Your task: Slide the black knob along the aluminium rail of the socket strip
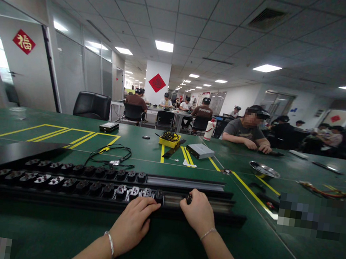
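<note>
Black modules (pixel 108 190) in near rail (pixel 173 200)

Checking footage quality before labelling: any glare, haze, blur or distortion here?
Head view: ceiling light panels burn near-white, haze smears the upper right; head view: black rails sit dark, detail thin; head view: wide-angle stretch towards the edges, pixelated at right and lower left; head view: left hand and right hand reasonably clear.

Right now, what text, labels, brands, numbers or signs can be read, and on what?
"福": red door sign.
"PUMPKIN": back of brown shirt.
Too blurred or small: red pillar sign, far-right red sign, cable tag.
Black modules: nothing readable.
Numbers: none readable.
</note>
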{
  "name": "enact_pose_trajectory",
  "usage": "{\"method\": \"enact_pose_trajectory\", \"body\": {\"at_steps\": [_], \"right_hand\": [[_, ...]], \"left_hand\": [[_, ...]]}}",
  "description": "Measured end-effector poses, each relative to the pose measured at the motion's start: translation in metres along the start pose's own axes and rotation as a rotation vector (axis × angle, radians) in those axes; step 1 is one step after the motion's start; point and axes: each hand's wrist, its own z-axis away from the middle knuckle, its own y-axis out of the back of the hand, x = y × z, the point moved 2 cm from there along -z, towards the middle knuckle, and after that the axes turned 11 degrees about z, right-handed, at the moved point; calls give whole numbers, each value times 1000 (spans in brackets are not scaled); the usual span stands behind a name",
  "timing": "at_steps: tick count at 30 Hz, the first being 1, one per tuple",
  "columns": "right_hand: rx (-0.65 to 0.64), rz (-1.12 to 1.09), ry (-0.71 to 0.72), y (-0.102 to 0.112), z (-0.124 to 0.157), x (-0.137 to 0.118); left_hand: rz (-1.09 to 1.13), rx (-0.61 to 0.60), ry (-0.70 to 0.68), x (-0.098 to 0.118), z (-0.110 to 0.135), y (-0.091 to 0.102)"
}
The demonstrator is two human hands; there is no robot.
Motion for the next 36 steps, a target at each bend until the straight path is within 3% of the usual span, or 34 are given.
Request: {"method": "enact_pose_trajectory", "body": {"at_steps": [13, 36], "right_hand": [[-25, 6, 57, 4, -2, 6], [-51, -32, -3, 2, -1, 5]], "left_hand": [[-6, -4, 5, -1, 0, 2], [-33, -15, 22, 1, 1, 1]]}}
